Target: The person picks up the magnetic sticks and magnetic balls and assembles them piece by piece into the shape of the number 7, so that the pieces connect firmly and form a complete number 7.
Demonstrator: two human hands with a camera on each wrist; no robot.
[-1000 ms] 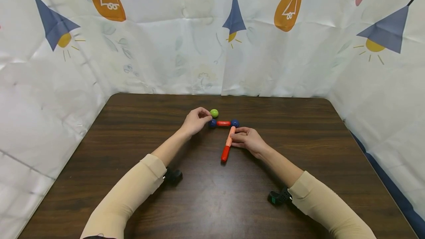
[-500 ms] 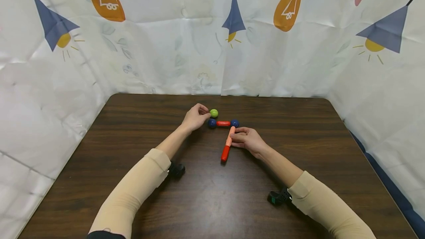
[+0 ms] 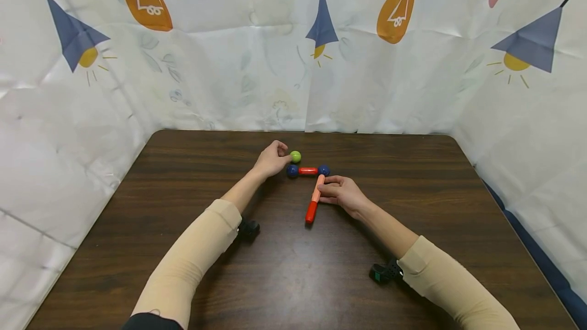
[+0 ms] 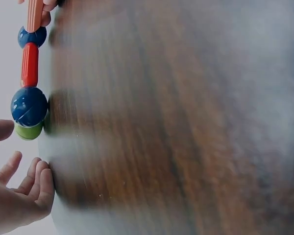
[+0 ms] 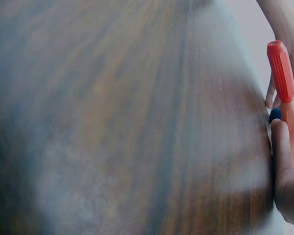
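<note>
Near the table's far side, a red rod (image 3: 308, 171) joins two blue balls, the left one (image 3: 292, 170) and the right one (image 3: 323, 170). Just behind the left blue ball is a green ball (image 3: 295, 157). My left hand (image 3: 271, 159) is beside the green ball, its thumb close to it; in the left wrist view its fingers (image 4: 43, 183) are spread apart from the ball. With thumb and fingers, my right hand (image 3: 344, 195) pinches a salmon rod (image 3: 319, 186). This rod continues into a red piece (image 3: 311, 212) pointing toward me; its far end is by the right blue ball.
The dark wooden table (image 3: 293, 279) runs back to a white patterned curtain (image 3: 220, 80). Each wrist wears a black camera, the left one (image 3: 249, 229) and the right one (image 3: 385, 271), low over the table.
My left hand has shifted slightly away from me, off the left blue ball, and its fingers have spread by the green ball. My right hand and its rod have stayed put.
</note>
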